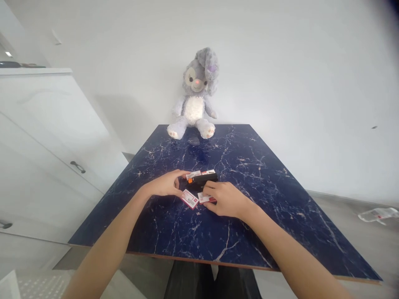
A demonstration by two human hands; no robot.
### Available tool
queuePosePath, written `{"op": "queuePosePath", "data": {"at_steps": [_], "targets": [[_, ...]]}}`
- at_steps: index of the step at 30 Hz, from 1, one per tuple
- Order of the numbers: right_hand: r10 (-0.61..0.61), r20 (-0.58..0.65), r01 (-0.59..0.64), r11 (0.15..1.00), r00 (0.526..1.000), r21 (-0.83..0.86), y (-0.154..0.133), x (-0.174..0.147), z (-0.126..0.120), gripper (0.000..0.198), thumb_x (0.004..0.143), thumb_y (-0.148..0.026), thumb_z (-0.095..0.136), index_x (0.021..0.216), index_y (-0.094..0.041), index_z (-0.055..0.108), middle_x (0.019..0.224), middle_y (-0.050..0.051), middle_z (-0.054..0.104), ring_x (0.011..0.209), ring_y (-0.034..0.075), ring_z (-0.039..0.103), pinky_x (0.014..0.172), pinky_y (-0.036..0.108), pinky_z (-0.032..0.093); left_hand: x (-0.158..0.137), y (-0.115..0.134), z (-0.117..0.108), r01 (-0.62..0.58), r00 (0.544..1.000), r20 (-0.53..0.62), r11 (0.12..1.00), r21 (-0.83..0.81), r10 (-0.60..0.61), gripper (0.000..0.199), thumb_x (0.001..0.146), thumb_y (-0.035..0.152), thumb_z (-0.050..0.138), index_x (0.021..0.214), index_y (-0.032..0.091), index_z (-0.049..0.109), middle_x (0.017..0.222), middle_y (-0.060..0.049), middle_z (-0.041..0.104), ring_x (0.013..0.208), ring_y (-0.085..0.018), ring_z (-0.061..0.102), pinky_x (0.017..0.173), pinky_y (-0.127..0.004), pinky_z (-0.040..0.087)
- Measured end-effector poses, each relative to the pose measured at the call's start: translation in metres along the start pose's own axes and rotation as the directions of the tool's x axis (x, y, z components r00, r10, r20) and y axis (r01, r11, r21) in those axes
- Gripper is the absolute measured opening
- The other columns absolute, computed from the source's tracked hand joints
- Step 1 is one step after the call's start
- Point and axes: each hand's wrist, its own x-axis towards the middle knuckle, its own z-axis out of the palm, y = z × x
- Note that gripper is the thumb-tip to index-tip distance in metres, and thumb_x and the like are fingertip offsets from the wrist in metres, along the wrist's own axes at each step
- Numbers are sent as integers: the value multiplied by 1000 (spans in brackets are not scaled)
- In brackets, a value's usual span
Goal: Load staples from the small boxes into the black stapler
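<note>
- Nearest: person's legs (190, 282) in blk, at btm ctr, partly under the tbl edge; pale dotted item (40, 286) btm L, cut off by frame.
- Blue tbl (187, 236), marble-look top w/ white veins, brownish edge; fills most of the ctr.
- R hand (226, 198): palm down, half-closed, fingers curled over the R front box (202, 199), thumb on the near side of it. Can't tell if it's a firm grip or just contact.
- R front box: small, white w/ red, flat on tbl or nearly so; part hidden by the hand.
- L front box (190, 200): white w/ red edge + barcode-like print, lying at an angle just L of the other, corners close.
- L hand (165, 183): thumb & index spread wide, other fingers bent in. Thumb tip at the upper L corner of the L front box, index tip at the L end of the rear L box. Not closed round anything; exact contact too small to tell.
- Blk object (204, 178) w/ orange bit at its L end, between front & rear boxes, betw. the hands.
- Rear L box (194, 174) & rear R box (208, 172), white/red, side by side just behind blk object, partly covered by it.
- Off to sides: white cabinet (40, 124) w/ dark handles, L; clear plastic item (378, 215) on floor, R.
- Far: grey plush toy (195, 109), white belly, sitting at far tbl edge, against pale wall (280, 74).
</note>
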Motion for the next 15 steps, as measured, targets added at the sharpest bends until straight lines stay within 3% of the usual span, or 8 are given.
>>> {"op": "queuePosePath", "data": {"at_steps": [5,10,13,15], "targets": [[-8,3,7,991,1000,134,6,-3,-3,15,79,-21,67,94,-22,66,89,3,65,74,16,58,65,27,38,7,2,13,-86,975,-188,983,162,116,67,79,44,72,141,29,51,116,-9,59,81,-20,62,70,-31,49],[39,-124,10,930,991,368,4,0,-10,22,77,-28,76,92,-21,62,82,-1,63,67,13,55,64,26,40,9,14,22,-179,897,-355,952,248,262,38,89,43,61,121,22,66,110,-9,62,83,-18,60,71,-30,48],[44,-270,63,924,962,377,2,2,-10,25,76,-27,76,93,-21,59,87,1,64,75,15,57,71,28,44,6,19,26,-227,866,-429,966,122,258,30,92,40,57,110,20,71,95,-7,68,76,-17,62,69,-29,48],[28,-358,105,932,933,347,2,3,-8,26,76,-26,75,95,-22,59,91,3,65,83,19,59,78,32,47,4,20,30,-254,911,-358,962,-98,204,34,93,39,56,116,19,69,84,-6,71,68,-16,63,63,-27,48]]}}
